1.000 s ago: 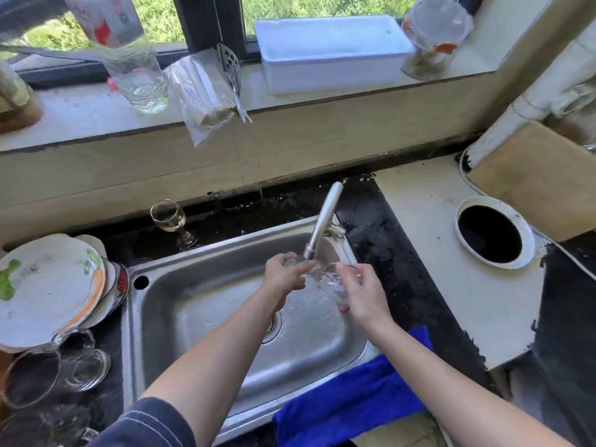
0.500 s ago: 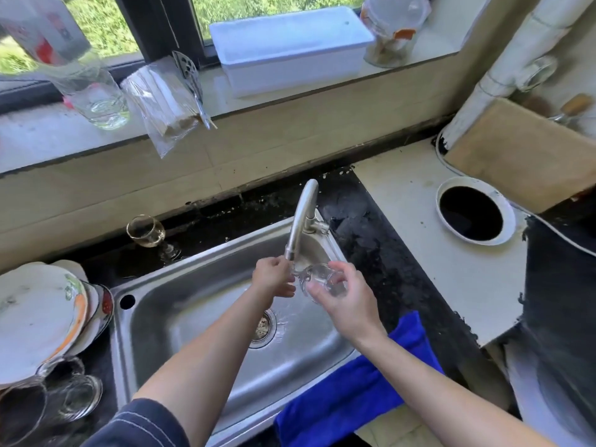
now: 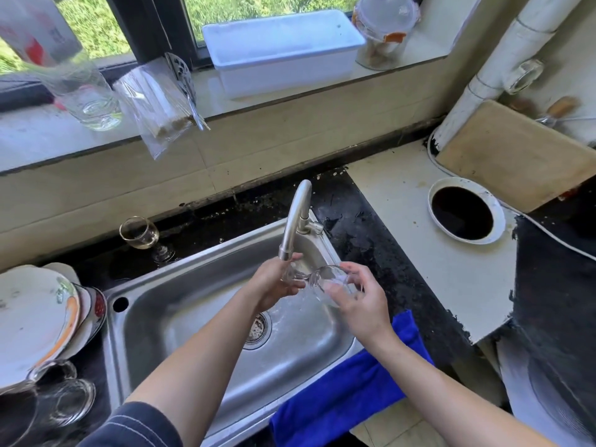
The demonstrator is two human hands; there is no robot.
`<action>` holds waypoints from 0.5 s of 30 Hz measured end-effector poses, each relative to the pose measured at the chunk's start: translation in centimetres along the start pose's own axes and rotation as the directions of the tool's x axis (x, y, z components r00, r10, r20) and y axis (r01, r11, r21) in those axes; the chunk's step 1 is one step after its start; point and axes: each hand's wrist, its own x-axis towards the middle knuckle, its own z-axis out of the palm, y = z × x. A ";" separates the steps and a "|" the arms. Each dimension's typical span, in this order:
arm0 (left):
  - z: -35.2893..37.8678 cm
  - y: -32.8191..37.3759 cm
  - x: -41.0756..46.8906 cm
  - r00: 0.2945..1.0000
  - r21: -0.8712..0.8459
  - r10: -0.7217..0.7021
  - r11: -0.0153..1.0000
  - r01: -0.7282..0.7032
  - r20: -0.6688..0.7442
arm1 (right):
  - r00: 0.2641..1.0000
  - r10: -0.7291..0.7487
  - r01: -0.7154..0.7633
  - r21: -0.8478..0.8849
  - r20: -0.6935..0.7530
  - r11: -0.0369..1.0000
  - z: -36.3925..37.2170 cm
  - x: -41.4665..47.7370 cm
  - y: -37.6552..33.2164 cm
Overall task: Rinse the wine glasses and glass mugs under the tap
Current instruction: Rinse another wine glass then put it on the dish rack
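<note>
One wine glass (image 3: 326, 281) is held on its side over the right half of the sink (image 3: 180, 304), just below and right of the outlet of the tap (image 3: 295, 217). Its long axis runs across the sink, from one hand to the other, with the narrow stem end toward the left and the bowl toward the right. The right hand (image 3: 361, 304) cups the bowl, fingers curled round it from the front. The left hand (image 3: 274, 285) sits directly under the spout with its fingers curled at the stem end; clear glass makes the exact grip hard to read, but it looks like a hold on the stem. The stream itself is too faint to make out.

As I judge it, the spout is over the stem and not the bowl, so the rinse turns on bringing the bowl leftward under the outlet or tipping its mouth up; the right hand is the one placed to do that.

Further out, another wine glass (image 3: 139, 233) stands on the table (image 3: 371, 246) behind the sink's back left corner. Glass mugs (image 3: 64, 401) lie at the table's front left edge beside stacked plates (image 3: 35, 321). A blue cloth (image 3: 348, 391) hangs over the sink's front right edge.
</note>
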 end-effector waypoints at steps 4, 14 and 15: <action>-0.8 1.2 -1.2 1.000 -0.071 0.021 0.997 -0.020 0.017 | 0.896 0.435 -0.433 0.397 0.091 0.809 0.6 1.4 0.9; -0.5 3.0 -3.8 0.944 -0.173 0.112 0.983 -0.060 0.310 | 0.519 0.671 -0.843 0.447 0.529 0.299 5.2 3.6 4.6; -0.5 3.2 -3.8 0.960 -0.118 0.110 0.990 -0.082 0.259 | 0.525 0.655 -0.837 0.469 0.543 0.282 5.2 3.6 4.4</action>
